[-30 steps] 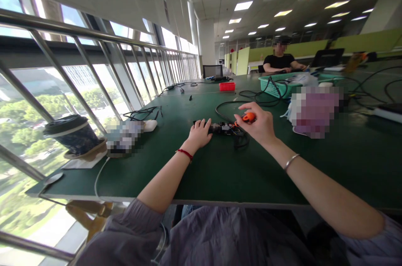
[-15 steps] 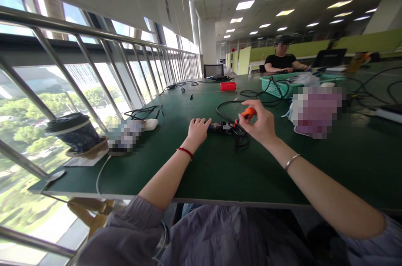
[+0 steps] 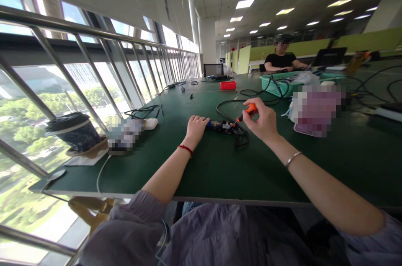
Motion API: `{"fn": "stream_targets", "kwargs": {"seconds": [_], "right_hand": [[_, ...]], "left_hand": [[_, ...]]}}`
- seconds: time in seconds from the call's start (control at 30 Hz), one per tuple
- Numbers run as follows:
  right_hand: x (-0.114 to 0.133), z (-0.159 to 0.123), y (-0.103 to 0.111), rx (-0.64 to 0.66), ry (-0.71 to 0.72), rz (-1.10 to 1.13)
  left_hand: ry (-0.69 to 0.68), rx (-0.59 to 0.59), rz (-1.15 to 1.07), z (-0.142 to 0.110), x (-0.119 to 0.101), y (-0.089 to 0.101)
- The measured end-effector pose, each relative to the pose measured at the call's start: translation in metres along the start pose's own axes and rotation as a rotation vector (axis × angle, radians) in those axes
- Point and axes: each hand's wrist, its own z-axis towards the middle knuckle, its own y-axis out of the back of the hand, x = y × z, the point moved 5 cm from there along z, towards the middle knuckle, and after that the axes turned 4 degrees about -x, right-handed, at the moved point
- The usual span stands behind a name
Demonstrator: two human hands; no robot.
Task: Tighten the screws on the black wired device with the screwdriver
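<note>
Head view: our left hand point(image 3: 196, 128) closes over the blue end of a slim, dark device point(image 3: 220, 126) lying on a green tabletop point(image 3: 201, 169), while our right hand point(image 3: 261, 120), set apart from it, pinches an orange-and-black screwdriver point(image 3: 251, 109), tilted with its tip at the device. We judge the device light and stiff, its smooth barrel apt to roll, its exposed middle likely fragile; we would hold it by the solid blue end. The screwdriver looks light and rigid, best held by its thick handle. Slack black cable point(image 3: 230, 101) curves behind the device, flexible enough to drag or snag.
</note>
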Motion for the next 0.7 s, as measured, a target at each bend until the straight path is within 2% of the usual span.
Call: {"fn": "stream_targets", "kwargs": {"seconds": [0.2,0.37,0.5,0.7], "right_hand": [[-0.009,0.002,0.003,-0.043,-0.076,-0.060],[-0.014,0.004,0.005,-0.058,-0.139,-0.071],[-0.012,0.004,0.005,-0.043,-0.094,-0.020],[-0.014,0.002,0.003,-0.005,-0.055,0.083]], "left_hand": [[-0.007,-0.006,0.029,-0.002,-0.005,-0.002],[-0.041,-0.014,-0.079,-0.006,-0.028,0.001],[-0.127,0.075,-0.162,-0.008,-0.046,-0.001],[-0.138,0.112,-0.192,-0.008,-0.044,-0.002]]}}
